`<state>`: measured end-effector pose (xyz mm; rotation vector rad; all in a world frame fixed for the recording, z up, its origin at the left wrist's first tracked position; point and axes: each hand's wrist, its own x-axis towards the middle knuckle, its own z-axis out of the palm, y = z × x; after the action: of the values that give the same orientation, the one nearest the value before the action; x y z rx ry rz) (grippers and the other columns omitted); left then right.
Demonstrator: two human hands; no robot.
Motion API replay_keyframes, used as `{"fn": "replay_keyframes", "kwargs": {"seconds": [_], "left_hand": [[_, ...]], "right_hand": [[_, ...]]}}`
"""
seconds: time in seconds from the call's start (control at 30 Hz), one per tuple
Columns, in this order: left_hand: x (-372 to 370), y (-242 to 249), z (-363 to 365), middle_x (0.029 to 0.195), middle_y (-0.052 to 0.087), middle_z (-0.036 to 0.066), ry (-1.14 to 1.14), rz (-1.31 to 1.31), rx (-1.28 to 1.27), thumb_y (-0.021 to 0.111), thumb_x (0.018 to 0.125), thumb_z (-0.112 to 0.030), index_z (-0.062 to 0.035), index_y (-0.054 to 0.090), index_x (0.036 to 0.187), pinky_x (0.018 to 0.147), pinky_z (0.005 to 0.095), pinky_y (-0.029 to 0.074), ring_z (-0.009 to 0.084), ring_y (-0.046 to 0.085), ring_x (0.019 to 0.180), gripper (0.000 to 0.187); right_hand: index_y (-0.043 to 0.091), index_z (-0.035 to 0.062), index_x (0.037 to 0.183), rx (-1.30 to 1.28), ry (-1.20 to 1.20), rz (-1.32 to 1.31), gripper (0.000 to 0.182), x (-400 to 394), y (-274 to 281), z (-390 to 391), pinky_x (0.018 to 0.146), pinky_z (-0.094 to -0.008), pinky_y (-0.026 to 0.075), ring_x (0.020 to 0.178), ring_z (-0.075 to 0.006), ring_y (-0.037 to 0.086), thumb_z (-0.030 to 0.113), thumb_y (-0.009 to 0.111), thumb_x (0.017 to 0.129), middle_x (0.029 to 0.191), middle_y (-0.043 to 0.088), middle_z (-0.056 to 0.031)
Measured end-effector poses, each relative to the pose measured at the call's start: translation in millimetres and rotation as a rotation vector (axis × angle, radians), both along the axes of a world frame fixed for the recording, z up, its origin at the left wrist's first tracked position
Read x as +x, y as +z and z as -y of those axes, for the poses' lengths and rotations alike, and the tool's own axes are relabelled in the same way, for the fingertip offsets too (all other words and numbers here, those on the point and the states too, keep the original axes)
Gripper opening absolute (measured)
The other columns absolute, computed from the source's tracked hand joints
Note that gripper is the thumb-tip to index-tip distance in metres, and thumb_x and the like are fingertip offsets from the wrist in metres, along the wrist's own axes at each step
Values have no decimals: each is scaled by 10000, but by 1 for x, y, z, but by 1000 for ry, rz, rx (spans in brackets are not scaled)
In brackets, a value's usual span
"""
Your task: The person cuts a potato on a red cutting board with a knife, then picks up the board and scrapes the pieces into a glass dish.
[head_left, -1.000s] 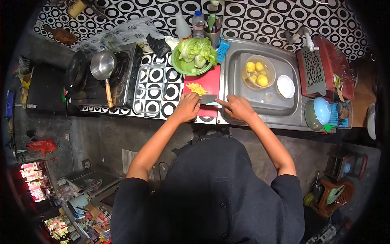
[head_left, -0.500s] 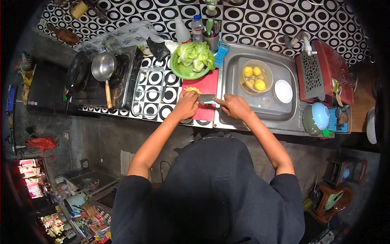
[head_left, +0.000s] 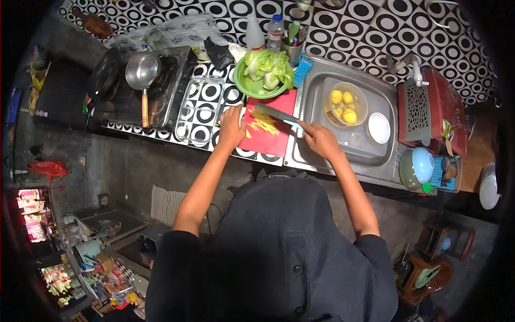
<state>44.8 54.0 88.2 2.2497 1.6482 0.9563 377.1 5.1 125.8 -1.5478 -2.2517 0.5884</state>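
Observation:
Yellow cut strips (head_left: 263, 123) lie spread on a red cutting board (head_left: 268, 145). My right hand (head_left: 321, 139) is closed round the handle of a knife, and the knife blade (head_left: 273, 114) reaches left over the strips. At the board's left edge is my left hand (head_left: 233, 129), beside the strips; its fingertips are too small to read clearly. Just behind the board, a green bowl (head_left: 244, 88) holds leafy lettuce (head_left: 268, 67). A clear bowl (head_left: 358, 96) with several peeled yellow potatoes (head_left: 349, 116) stands in the sink.
A steel sink (head_left: 316, 70) with a white bowl (head_left: 379, 127) is at the right. To the left are a glass dish (head_left: 201, 110) and a stove (head_left: 171, 80) bearing a pan (head_left: 141, 71). A blue grater (head_left: 303, 71) and bottle (head_left: 275, 31) stand behind.
My left hand has moved left off the yellow pieces, which now show spread out. The knife has shifted over them, tilted. The whole view has turned slightly.

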Motion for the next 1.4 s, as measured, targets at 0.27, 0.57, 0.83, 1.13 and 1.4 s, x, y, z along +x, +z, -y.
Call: {"fn": "replay_keyframes", "kwargs": {"seconds": [0.27, 0.57, 0.83, 1.13, 1.4], "left_hand": [[-7, -57, 43, 1135, 633, 125, 123, -79, -247, 804, 830, -219, -35, 650, 1209, 979, 476, 418, 323, 572, 1138, 448], [1, -75, 44, 1170, 577, 128, 145, -137, -302, 828, 811, -218, -23, 634, 1274, 998, 473, 395, 315, 515, 1178, 538], [-7, -77, 43, 1172, 573, 123, 98, -108, -260, 826, 811, -199, -20, 640, 1262, 1014, 469, 384, 317, 514, 1177, 520], [-24, -75, 48, 1246, 578, 149, -59, -131, -186, 797, 820, -148, 8, 626, 1245, 1043, 471, 368, 315, 530, 1206, 484], [-39, -77, 60, 1380, 558, 186, -232, -156, -138, 732, 864, -129, 18, 609, 1247, 1072, 488, 353, 318, 513, 1316, 428]], "right_hand": [[620, 41, 1384, -156, -182, -275, 410, -24, -23, 44, 897, -474, 508, 1012, -422, 656, 191, 581, 1004, 1013, 684, -208], [592, 98, 1416, -194, -150, -258, 409, -70, -41, 82, 851, -487, 513, 979, -430, 656, 199, 571, 1019, 1035, 677, -212], [579, 89, 1418, -308, -282, -305, 405, -109, -42, 107, 885, -492, 509, 1022, -427, 648, 189, 568, 1026, 1059, 672, -223], [566, 111, 1436, -266, -404, -289, 420, -151, -56, 132, 856, -522, 510, 985, -440, 652, 217, 560, 1030, 1047, 660, -213], [574, 113, 1425, -251, -444, -270, 410, -167, -47, 139, 791, -513, 520, 907, -432, 659, 209, 573, 1026, 986, 643, -193]]}}
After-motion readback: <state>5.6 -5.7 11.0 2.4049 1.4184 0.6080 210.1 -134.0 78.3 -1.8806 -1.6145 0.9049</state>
